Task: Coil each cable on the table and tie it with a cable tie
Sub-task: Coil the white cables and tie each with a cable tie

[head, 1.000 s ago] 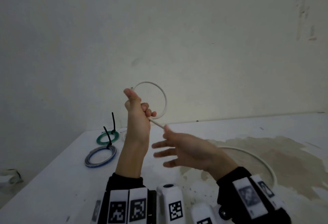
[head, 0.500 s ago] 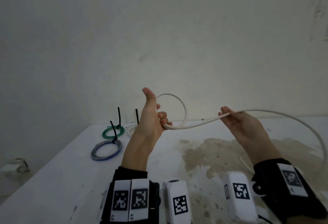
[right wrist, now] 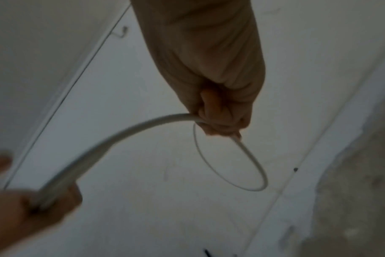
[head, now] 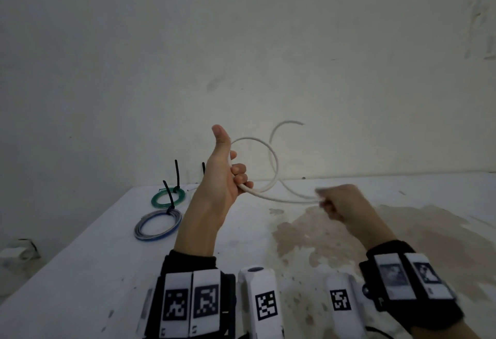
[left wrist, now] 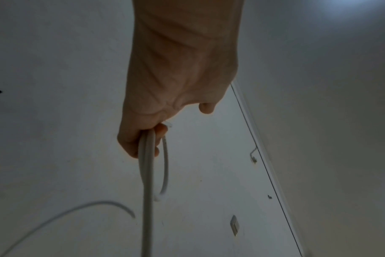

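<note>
My left hand (head: 236,177) is raised above the table with the thumb up, and its fingers grip a white cable (head: 269,151) that forms a round loop. From the loop a strand runs right to my right hand (head: 331,200), blurred, which pinches it just right of the left hand. The cable's free tail (head: 284,124) arcs up behind the loop. In the left wrist view two strands of the cable (left wrist: 148,173) leave my left hand (left wrist: 143,139). The right wrist view has my right hand (right wrist: 220,121) closed on the cable (right wrist: 132,132).
On the white table (head: 80,271), at the far left, lie a green coil (head: 168,198) and a grey-blue coil (head: 157,225), each tied with a black cable tie. Another tie's tip (head: 203,168) shows behind my left hand. A brown stain (head: 349,234) covers the table's right part. The wall stands close behind.
My right hand has swung from out on the right back toward the left hand, bringing the strand in. The long arc of cable on the right is gone; the tail now curls up behind the loop.
</note>
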